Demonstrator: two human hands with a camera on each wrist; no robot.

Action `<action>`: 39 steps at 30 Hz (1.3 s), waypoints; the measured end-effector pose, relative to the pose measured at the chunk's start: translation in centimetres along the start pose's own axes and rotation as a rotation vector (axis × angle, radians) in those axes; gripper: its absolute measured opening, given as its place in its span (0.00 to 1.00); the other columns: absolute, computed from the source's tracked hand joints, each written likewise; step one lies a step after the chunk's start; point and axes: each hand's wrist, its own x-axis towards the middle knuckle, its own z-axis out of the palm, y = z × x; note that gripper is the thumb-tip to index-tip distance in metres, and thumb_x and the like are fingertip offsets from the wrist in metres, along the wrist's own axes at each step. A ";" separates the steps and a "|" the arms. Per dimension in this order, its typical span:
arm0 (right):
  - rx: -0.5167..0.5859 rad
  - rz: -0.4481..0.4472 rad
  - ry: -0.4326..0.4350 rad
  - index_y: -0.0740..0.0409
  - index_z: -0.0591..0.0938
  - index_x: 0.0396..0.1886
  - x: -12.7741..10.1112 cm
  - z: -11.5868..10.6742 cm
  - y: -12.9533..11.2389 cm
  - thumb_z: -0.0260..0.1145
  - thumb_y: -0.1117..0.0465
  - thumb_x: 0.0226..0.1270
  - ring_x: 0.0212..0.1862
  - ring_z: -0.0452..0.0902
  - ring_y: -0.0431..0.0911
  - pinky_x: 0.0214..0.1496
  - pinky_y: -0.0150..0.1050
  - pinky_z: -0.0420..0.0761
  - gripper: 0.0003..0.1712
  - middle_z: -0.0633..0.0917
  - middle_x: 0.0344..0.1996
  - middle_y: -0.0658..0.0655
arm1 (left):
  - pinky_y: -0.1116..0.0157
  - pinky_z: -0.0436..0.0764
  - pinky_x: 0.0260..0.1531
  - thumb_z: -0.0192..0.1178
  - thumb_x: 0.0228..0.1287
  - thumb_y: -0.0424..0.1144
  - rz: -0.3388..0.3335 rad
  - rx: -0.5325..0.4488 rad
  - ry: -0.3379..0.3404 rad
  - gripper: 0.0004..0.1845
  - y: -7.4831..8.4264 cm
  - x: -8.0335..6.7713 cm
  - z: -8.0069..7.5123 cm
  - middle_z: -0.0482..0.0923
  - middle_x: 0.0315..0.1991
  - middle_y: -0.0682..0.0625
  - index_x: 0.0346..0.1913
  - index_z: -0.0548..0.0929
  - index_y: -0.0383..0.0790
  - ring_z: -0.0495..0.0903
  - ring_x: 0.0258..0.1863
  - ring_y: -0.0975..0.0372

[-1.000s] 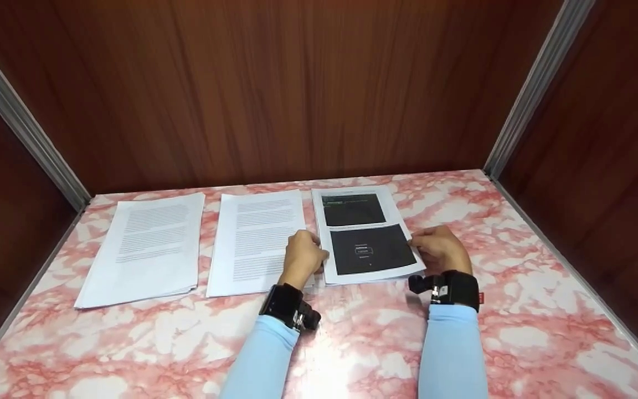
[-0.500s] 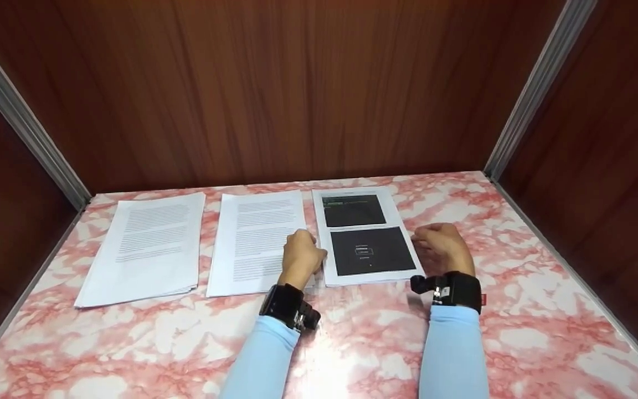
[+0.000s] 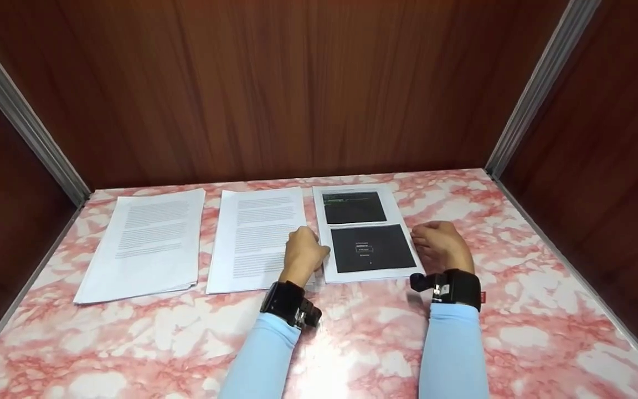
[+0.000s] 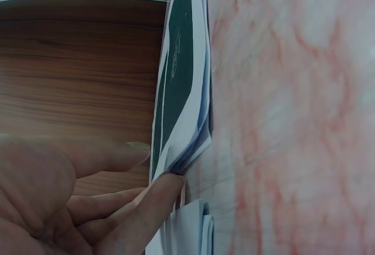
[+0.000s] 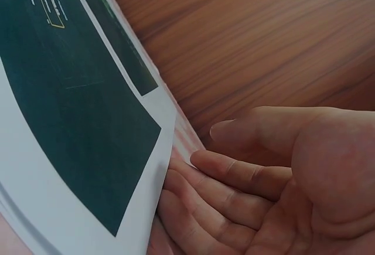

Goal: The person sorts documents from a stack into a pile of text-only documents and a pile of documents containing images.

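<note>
In the head view, the right-hand stack of printed paper (image 3: 373,249) lies on the table, its top sheet showing two dark pictures. My left hand (image 3: 303,255) is at its left edge. Extended fingers (image 4: 146,214) touch the stack's side in the left wrist view, while the thumb stands apart above them. On the opposite side is my right hand (image 3: 442,244), its thumb raised off the sheets. Its loosely bent fingers (image 5: 196,208) rest along the paper's edge in the right wrist view. The left wrist view shows the stack's near edge bowed, with sheets slightly fanned.
A middle stack of text pages (image 3: 263,238) sits just left of my left hand, partly covered by it. Farther left lies another text stack (image 3: 150,244), its sheets slightly uneven at the front. The marbled table (image 3: 186,343) is enclosed by brown wood-grain panels (image 3: 319,88).
My right thumb has come off the stack's right edge and the hand has shifted slightly right. The stack's front right corner has settled flatter. My left hand has barely moved.
</note>
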 end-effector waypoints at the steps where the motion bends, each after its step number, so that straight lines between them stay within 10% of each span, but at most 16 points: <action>1: 0.002 -0.004 -0.002 0.77 0.65 0.64 0.0 0.0 0.0 0.55 0.63 0.72 0.60 0.71 0.57 0.62 0.46 0.70 0.27 0.74 0.58 0.74 | 0.59 0.76 0.26 0.69 0.47 0.36 -0.002 0.000 -0.004 0.19 0.0 0.0 0.0 0.75 0.20 0.48 0.12 0.68 0.44 0.74 0.22 0.55; 39: 0.056 0.038 -0.039 0.75 0.62 0.68 -0.1 -0.7 0.0 0.53 0.61 0.73 0.64 0.68 0.58 0.66 0.46 0.67 0.30 0.70 0.62 0.73 | 0.56 0.80 0.31 0.69 0.48 0.37 0.025 -0.005 -0.024 0.10 0.0 -0.2 0.0 0.81 0.25 0.46 0.16 0.80 0.41 0.77 0.25 0.55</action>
